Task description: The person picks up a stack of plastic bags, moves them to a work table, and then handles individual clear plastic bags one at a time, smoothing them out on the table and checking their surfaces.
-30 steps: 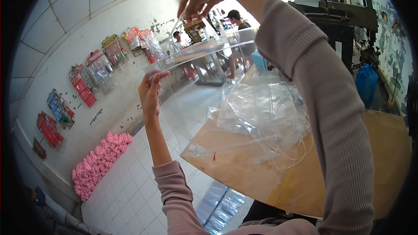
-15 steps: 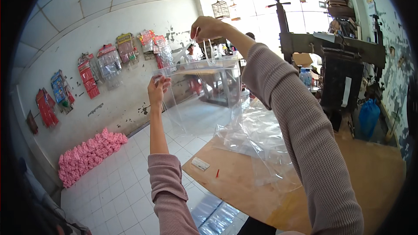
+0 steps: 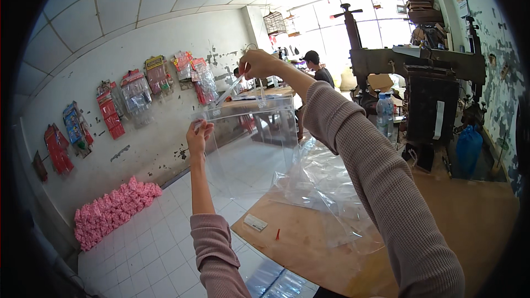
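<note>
A clear plastic bag (image 3: 248, 154) with strap handles hangs upright in front of me, above the floor and the table's left edge. My left hand (image 3: 199, 135) pinches its upper left corner. Higher up, my right hand (image 3: 260, 65) is closed on the top of a clear handle strap (image 3: 231, 89), pulling it up from the bag's rim. More clear plastic sheets or bags (image 3: 331, 187), crumpled and shiny, lie on the brown table (image 3: 430, 232) beneath my right forearm. Near the table's left edge are a small whitish flat piece (image 3: 255, 222) and a small red piece (image 3: 277, 234).
A heavy dark press machine (image 3: 430, 99) stands at the right back, with water bottles (image 3: 382, 113) and a blue bag (image 3: 468, 149) by it. Pink bundles (image 3: 118, 209) line the left wall under hanging packets (image 3: 135, 91). A person (image 3: 317, 66) sits farther back.
Both hands, with the bag between them, sit lower in the picture. The view has tilted slightly upward, and the person at the back shows more plainly.
</note>
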Available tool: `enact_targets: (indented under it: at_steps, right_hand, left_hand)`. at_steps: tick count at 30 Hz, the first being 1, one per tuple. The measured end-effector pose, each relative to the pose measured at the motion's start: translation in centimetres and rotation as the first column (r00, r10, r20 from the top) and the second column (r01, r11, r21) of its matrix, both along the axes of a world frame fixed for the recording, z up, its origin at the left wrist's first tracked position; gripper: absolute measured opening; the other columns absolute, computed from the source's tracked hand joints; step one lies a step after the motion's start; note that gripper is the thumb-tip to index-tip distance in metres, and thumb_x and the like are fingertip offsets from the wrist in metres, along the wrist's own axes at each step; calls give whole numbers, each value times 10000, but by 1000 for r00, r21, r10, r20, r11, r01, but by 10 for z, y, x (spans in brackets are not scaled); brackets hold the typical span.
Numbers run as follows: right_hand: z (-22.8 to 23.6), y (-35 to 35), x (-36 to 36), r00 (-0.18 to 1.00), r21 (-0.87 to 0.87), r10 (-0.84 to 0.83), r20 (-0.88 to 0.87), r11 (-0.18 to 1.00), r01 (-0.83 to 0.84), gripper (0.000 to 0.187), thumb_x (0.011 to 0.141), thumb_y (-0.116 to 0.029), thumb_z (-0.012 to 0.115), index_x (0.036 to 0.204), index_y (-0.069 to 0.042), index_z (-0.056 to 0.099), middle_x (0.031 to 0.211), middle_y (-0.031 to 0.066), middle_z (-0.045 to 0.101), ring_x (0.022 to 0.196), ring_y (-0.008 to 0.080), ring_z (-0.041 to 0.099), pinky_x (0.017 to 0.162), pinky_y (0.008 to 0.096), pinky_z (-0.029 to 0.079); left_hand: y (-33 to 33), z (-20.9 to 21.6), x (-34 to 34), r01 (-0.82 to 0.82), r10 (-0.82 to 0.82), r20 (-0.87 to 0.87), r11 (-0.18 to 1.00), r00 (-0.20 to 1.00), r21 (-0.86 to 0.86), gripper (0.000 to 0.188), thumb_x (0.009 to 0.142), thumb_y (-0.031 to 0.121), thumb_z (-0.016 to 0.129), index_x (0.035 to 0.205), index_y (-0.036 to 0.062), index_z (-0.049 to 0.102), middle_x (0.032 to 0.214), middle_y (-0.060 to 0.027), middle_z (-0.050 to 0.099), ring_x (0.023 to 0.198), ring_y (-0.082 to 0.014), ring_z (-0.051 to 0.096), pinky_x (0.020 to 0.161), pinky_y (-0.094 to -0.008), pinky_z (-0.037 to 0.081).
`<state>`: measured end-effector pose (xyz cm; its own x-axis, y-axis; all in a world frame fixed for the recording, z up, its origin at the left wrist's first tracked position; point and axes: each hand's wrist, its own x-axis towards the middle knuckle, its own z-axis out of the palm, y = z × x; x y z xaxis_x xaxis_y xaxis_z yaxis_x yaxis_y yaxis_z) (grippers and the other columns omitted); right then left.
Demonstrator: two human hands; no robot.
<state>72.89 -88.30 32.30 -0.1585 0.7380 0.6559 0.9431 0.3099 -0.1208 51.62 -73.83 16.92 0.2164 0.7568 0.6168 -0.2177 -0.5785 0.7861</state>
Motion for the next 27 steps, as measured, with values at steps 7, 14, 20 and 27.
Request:
enact_targets:
  at_steps: [7,14,20,27]
  right_hand:
    - [-6,-1,-5,993,46,8,118,999,-13,224,594,-140,690,801,-71,638,863,119,598,840,238,567,727,340,460]
    - [-18,-11,0,990,-126,-130,62,983,137,608,616,-509,684,941,-5,586,921,130,603,853,227,594,711,326,496]
    - [-48,-6,34,993,-497,-74,-89,868,20,525,646,-383,702,992,-3,594,846,120,630,781,183,609,666,296,486]
    - [-61,5,31,996,-311,62,-67,947,-80,441,639,-174,711,1001,35,568,771,103,641,687,157,615,623,273,479]
  left_hand:
    - [1,-8,3,46,-44,18,996,999,-77,173,840,254,539,966,136,537,805,5,621,691,-45,568,574,-163,373]
    - [1,-12,3,42,-31,107,993,994,-107,124,839,211,543,919,116,540,768,-4,624,634,-46,569,519,-144,374]
    - [7,-19,9,79,-76,151,997,986,-12,128,841,208,535,946,133,534,780,14,615,636,-33,556,502,-142,338]
    - [5,-22,11,48,-41,145,998,989,-47,109,851,205,517,944,150,530,797,28,616,657,-28,553,548,-155,341]
